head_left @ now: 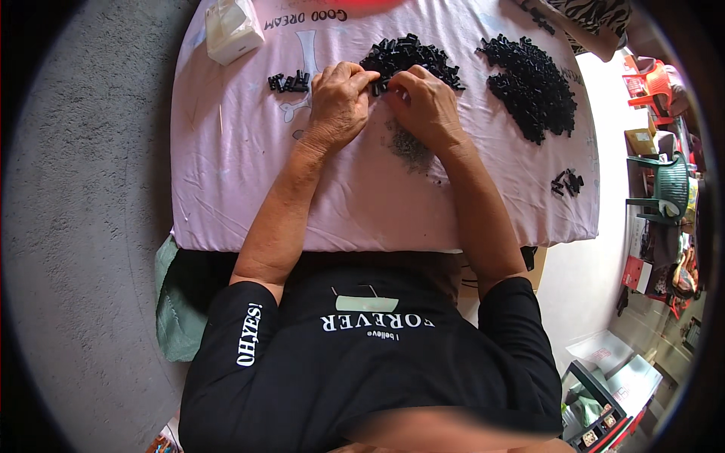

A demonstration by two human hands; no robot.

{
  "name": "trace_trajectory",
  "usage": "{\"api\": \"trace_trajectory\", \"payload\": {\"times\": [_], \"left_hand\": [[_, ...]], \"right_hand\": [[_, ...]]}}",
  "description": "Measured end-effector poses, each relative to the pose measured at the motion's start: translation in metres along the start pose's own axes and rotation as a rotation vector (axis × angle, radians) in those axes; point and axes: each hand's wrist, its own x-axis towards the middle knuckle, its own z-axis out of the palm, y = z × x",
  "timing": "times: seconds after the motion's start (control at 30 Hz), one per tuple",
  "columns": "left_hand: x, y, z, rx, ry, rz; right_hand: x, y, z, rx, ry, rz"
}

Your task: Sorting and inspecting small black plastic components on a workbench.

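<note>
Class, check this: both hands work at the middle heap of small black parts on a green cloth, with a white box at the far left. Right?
Not quite: the head view shows the cloth is pink, not green. Both the left hand and right hand do work at the middle heap, with the white box far left.

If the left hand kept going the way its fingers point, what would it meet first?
Probably the middle pile of small black parts, just beyond the left hand fingertips, though the right hand sits very close.
</note>
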Motion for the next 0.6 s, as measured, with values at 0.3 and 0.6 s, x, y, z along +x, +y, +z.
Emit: {"api": "trace_trajectory", "payload": {"times": [0.3,0.6], "left_hand": [[-0.001,0.004,-0.002,0.039,-0.014,0.020],[-0.001,0.001,-0.002,0.027,0.028,0.001]], "right_hand": [[-0.002,0.002,-0.005,0.000,-0.003,0.046],[0.006,0.022,-0.009,0.144,0.140,0.075]]}}
